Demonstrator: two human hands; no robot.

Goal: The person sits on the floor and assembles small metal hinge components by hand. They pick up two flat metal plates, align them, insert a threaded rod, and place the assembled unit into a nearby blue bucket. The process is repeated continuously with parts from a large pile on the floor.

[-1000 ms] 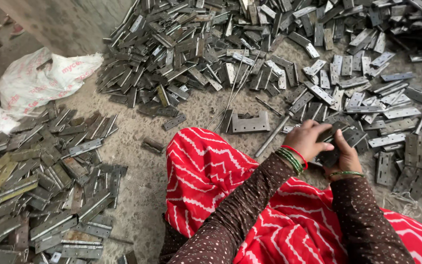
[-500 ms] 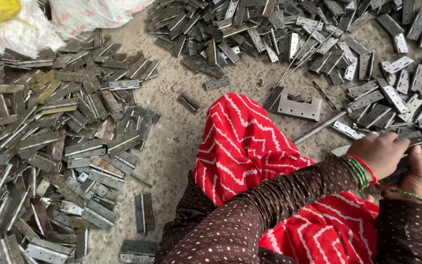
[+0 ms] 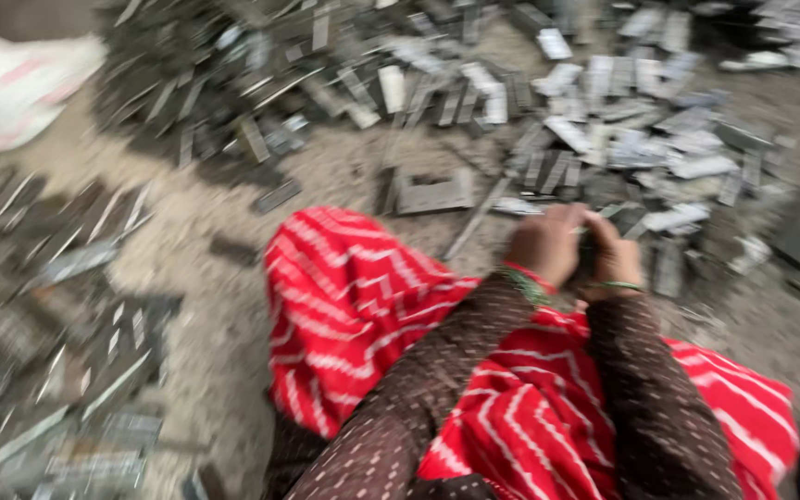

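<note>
Concrete floor (image 3: 326, 185), gritty and pale, fills the head view, which is smeared by motion blur. Heaps of flat grey metal pieces (image 3: 437, 74) spread across the top of the frame, and a second spread of metal strips (image 3: 76, 352) lies along the left edge. A white sack (image 3: 11, 93) sits at the upper left. One broader metal plate (image 3: 432, 193) lies alone on bare floor, just beyond the knee covered in red striped cloth (image 3: 354, 296).

Both hands meet past that knee, near the loose pieces on the right. The left hand (image 3: 543, 245), green bangles at its wrist, is curled with fingers folded in. The right hand (image 3: 615, 259) presses against it, also curled. A small dark piece (image 3: 589, 252) seems to sit between the two hands, but the blur hides its shape and how either hand grips it. Brown dotted sleeves (image 3: 641, 398) run back from both wrists.
</note>
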